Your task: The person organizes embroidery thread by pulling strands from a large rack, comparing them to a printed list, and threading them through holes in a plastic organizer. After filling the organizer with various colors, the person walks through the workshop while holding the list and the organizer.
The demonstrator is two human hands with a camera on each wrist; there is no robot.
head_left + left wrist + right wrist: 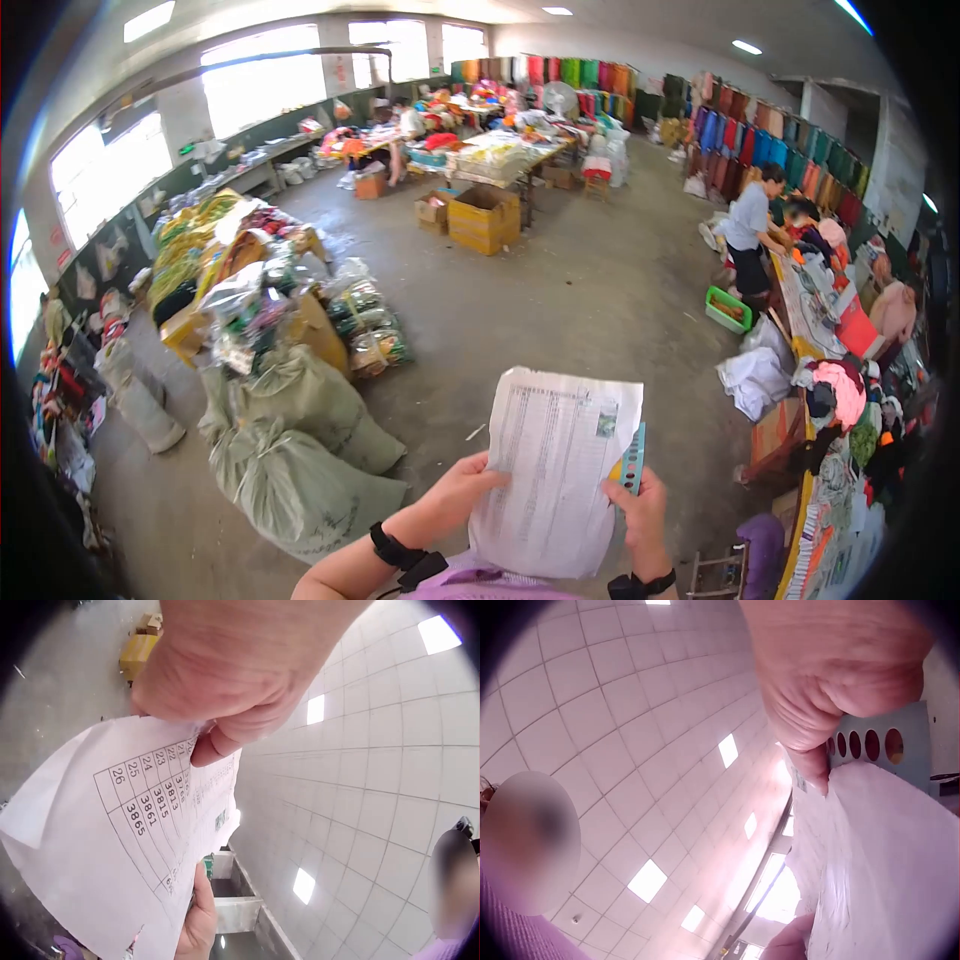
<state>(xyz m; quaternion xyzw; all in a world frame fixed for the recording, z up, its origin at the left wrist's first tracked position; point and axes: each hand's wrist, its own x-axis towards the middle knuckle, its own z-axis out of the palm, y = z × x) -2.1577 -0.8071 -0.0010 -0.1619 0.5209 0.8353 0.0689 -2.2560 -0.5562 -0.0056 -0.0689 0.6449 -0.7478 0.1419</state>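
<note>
A printed paper sheet (pixel 550 470) with a table of numbers and a small picture is held up before the chest. The left hand (pixel 455 495) pinches its left edge, thumb on the front; in the left wrist view the left hand (pixel 225 675) grips the sheet (pixel 112 825) beside numbered rows. On the other edge, the right hand (pixel 640 505) pinches the sheet together with a teal card (pixel 634 460) behind it. In the right wrist view the right hand (pixel 840 675) holds this card (pixel 915 724), which shows a row of dark ovals, against the paper (pixel 885 855).
Large tied sacks (pixel 300 480) and bagged goods (pixel 365 320) lie at the left. Cardboard boxes (pixel 484 220) stand by the far tables. On the right, a person (pixel 748 230) leans over a cloth-covered table (pixel 800 300), near a green basket (pixel 728 310) and a purple stool (pixel 762 555).
</note>
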